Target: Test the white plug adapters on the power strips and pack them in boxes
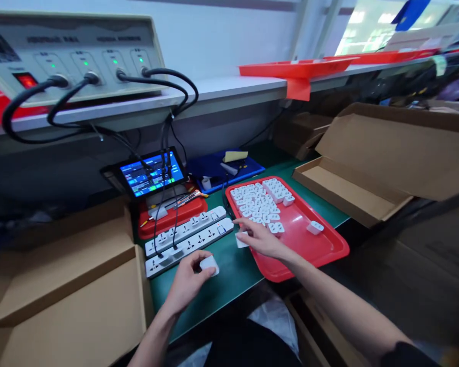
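Note:
My left hand is closed around a small white charger block, held in front of the near power strip. Between the thumb and fingers of my right hand is another white charger block, above the green tabletop by the left rim of the red tray. Many white charger blocks with small dark openings on top crowd the tray's far left part. One charger block stands apart on the tray's right side. A second power strip lies behind the near one.
An open cardboard box stands at the left, another cardboard box at the right. A lit screen leans behind a small red tray. Black cables hang from the instrument on the shelf. A blue tray lies at the back.

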`<control>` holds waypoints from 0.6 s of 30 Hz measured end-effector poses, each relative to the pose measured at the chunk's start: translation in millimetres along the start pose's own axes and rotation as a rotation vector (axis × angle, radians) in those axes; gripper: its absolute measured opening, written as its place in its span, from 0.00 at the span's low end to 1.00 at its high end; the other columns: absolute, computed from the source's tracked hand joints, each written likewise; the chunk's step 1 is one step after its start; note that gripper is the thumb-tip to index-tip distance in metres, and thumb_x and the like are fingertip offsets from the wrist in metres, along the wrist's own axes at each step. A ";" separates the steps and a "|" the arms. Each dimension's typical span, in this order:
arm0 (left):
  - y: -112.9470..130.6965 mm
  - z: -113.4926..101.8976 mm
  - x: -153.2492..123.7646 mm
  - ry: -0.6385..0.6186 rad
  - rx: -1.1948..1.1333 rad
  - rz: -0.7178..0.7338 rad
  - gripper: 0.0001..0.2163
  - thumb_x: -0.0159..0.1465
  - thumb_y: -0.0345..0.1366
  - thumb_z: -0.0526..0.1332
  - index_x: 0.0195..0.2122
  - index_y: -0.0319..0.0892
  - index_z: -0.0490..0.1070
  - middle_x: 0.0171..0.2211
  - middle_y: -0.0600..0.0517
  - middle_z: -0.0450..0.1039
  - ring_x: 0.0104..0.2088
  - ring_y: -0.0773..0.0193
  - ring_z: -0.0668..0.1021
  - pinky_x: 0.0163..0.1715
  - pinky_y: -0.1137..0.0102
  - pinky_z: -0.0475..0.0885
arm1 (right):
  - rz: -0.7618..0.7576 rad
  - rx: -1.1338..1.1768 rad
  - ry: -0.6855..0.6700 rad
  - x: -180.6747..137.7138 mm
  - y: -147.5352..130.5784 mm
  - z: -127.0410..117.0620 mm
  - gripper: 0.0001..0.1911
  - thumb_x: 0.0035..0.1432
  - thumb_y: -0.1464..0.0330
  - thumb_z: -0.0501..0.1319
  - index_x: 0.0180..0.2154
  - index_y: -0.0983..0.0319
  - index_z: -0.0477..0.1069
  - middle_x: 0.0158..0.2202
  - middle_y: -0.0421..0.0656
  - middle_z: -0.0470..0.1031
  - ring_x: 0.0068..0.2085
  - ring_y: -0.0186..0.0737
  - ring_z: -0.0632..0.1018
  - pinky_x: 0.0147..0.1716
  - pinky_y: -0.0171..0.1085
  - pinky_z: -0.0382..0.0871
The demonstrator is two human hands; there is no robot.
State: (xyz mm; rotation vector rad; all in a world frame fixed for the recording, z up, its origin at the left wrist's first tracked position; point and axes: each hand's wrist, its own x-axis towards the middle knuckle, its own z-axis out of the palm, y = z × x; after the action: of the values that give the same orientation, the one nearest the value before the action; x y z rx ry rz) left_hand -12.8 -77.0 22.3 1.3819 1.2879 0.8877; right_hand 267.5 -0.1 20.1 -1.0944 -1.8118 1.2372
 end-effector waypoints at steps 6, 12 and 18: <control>-7.9 -26.1 20.4 0.210 0.751 0.200 0.14 0.69 0.38 0.62 0.54 0.44 0.75 0.51 0.46 0.80 0.51 0.52 0.80 0.53 0.61 0.72 | -0.007 -0.076 -0.195 37.5 0.1 24.3 0.24 0.70 0.56 0.59 0.63 0.56 0.66 0.41 0.42 0.76 0.35 0.39 0.79 0.27 0.32 0.69; 3.9 -27.2 50.1 0.122 1.172 0.100 0.11 0.73 0.31 0.55 0.54 0.40 0.72 0.49 0.41 0.79 0.49 0.53 0.81 0.46 0.65 0.71 | -0.173 -0.399 -0.120 54.0 8.1 24.3 0.22 0.61 0.62 0.70 0.56 0.59 0.73 0.40 0.41 0.79 0.39 0.43 0.79 0.39 0.36 0.69; 1.6 -26.1 68.4 0.080 1.275 0.033 0.09 0.73 0.31 0.53 0.50 0.39 0.72 0.47 0.41 0.77 0.46 0.53 0.81 0.45 0.65 0.70 | -0.287 -0.579 -0.061 72.6 12.3 24.3 0.14 0.71 0.65 0.61 0.55 0.60 0.76 0.50 0.47 0.80 0.50 0.46 0.79 0.51 0.40 0.69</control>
State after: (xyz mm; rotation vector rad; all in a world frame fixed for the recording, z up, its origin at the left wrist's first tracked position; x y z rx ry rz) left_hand -26.4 -5.1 21.8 2.3107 2.0147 0.0214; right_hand 219.2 58.9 5.9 -1.0423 -2.3551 0.5923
